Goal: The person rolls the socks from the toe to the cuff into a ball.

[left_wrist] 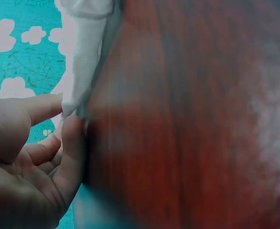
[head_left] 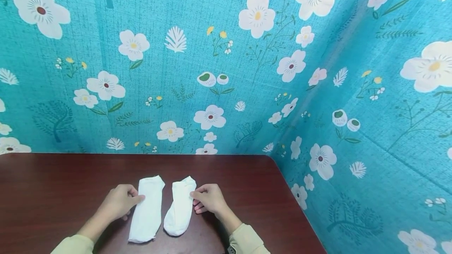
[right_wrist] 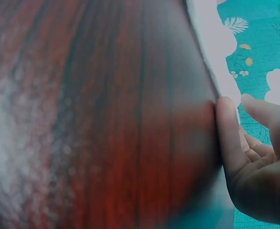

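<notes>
Two white socks lie side by side on the dark table in the head view. The left sock (head_left: pixel 147 211) is the wider one, with a straight lower edge. Its neighbour, the right sock (head_left: pixel 180 209), bends to a rounded lower end and has a creased top. At the outer edge of the left sock, my left hand (head_left: pixel 120 201) pinches the fabric between thumb and finger; the left wrist view shows this white fabric (left_wrist: pixel 85 52) at the fingertips. My right hand (head_left: pixel 210 199) pinches the right sock's outer edge, its other fingers curled beneath.
The glossy reddish-brown table (head_left: pixel 70 179) ends in a rounded corner at the back right. Behind it hangs a teal flowered cloth (head_left: pixel 183 62), and another stretch of flowered cloth (head_left: pixel 381 128) runs along the right side.
</notes>
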Demonstrator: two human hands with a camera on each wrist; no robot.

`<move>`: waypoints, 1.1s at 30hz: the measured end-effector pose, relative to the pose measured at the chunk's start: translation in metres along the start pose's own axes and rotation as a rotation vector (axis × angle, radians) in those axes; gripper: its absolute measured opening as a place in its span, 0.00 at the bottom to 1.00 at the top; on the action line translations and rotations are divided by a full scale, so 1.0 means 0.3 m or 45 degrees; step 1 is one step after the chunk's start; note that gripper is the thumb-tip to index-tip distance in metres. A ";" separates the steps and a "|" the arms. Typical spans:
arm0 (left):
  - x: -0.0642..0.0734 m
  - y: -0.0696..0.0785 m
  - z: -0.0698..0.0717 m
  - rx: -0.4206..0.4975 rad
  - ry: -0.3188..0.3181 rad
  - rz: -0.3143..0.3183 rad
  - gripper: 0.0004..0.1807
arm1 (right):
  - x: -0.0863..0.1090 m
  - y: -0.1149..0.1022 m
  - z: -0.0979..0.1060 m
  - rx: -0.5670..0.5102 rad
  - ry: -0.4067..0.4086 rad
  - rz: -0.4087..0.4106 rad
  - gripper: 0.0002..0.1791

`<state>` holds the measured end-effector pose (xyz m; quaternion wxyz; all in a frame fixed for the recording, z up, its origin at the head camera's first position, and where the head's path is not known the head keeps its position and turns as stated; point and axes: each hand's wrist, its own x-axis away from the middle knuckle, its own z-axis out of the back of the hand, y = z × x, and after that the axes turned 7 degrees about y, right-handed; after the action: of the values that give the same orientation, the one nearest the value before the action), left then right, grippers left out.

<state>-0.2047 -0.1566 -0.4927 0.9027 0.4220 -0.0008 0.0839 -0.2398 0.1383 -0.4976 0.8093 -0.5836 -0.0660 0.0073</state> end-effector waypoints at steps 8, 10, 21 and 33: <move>0.005 -0.014 0.021 0.243 -0.012 0.054 0.11 | -0.007 0.000 -0.012 0.038 0.020 -0.004 0.06; 0.003 -0.015 0.022 0.312 -0.031 0.080 0.12 | -0.008 0.001 -0.011 0.035 0.019 -0.005 0.06; 0.012 0.011 0.007 0.546 -0.085 0.094 0.12 | -0.006 0.007 -0.008 0.016 0.022 -0.004 0.06; 0.021 0.149 -0.026 0.639 -0.160 0.067 0.15 | -0.004 0.013 -0.014 -0.012 0.039 0.003 0.05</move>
<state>-0.2059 -0.1215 -0.4633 0.7655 0.6369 -0.0470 0.0784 -0.2404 0.1354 -0.5026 0.8075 -0.5874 -0.0529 -0.0009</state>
